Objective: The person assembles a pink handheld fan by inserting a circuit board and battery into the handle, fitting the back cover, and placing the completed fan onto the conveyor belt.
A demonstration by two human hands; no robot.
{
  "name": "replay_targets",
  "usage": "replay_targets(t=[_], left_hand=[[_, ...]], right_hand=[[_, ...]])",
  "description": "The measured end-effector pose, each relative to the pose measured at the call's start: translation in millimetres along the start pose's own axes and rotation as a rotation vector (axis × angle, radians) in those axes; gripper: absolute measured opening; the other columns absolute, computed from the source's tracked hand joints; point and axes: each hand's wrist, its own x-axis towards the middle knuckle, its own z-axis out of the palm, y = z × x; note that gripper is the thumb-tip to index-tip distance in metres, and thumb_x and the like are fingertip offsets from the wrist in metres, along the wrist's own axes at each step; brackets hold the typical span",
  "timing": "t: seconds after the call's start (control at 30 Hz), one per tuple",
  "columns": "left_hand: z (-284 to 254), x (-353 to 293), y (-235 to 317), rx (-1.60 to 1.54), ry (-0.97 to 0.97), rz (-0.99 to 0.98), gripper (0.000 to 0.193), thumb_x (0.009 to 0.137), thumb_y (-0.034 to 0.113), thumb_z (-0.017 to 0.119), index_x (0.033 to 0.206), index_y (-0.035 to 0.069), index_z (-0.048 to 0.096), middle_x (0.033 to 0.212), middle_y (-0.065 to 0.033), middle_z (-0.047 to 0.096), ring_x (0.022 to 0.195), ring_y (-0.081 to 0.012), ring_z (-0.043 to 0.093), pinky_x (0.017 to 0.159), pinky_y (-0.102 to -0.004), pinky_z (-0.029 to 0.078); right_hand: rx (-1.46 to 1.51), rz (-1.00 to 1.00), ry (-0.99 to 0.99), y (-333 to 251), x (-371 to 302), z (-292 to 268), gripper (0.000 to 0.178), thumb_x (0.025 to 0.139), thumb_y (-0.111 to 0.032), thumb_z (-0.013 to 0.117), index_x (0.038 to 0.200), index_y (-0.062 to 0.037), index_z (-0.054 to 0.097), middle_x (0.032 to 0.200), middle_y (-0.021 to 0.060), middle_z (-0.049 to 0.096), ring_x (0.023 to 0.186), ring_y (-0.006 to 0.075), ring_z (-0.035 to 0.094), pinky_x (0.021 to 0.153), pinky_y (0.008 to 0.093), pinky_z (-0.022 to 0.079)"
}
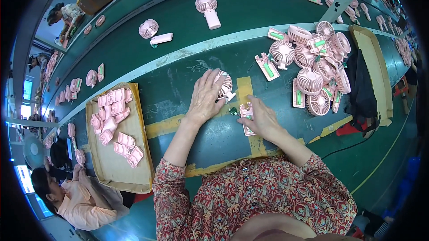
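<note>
My left hand (pixel 203 98) rests over a pink fan head (pixel 226 88) on the green bench, its fingers curled across the round grille. A small pale hinge piece sticks out of the head's lower side. To the right, my right hand (pixel 263 120) grips a pink handle shell (pixel 246 110) lying on the yellow tape; part of the shell is hidden under the fingers. Between the two hands sits a small green circuit board (pixel 233 111), beside the shell's left edge.
A cardboard tray (pixel 145 138) at left holds pink shell pieces (pixel 115 102). On the right lies a heap of pink fans (pixel 309 80) with green cells in open handles. Beyond runs a conveyor belt (pixel 178 13) carrying fans. A co-worker (pixel 76 196) sits at lower left.
</note>
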Motion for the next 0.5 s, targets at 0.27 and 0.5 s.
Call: replay_targets(t=[0.27, 0.5], left_hand=[[-41, -16, 22, 0.099, -0.119, -0.041, 0.055, 0.069, 0.025, 0.07, 0.113, 0.001, 0.049, 0.102, -0.0165, 0.059, 0.091, -0.0284, 0.06, 0.076, -0.0382, 0.048], [-68, -37, 21, -0.18, -0.46, -0.319, 0.062, 0.069, 0.026, 0.074, 0.12, 0.004, 0.048, 0.095, -0.0182, 0.064, 0.092, -0.0363, 0.062, 0.081, -0.0418, 0.049]], right_hand=[[0.603, 0.195, -0.172, 14, 23, -28, 0.038, 0.078, -0.024, 0.07, 0.102, 0.0016, 0.056, 0.092, 0.0133, 0.064, 0.084, 0.0203, 0.062, 0.076, 0.0328, 0.048], [0.707, 0.207, -0.303, 19, 29, -42, 0.03, 0.081, -0.02, 0.067, 0.101, 0.0004, 0.057, 0.086, 0.0065, 0.063, 0.075, 0.0104, 0.058, 0.068, 0.027, 0.048]])
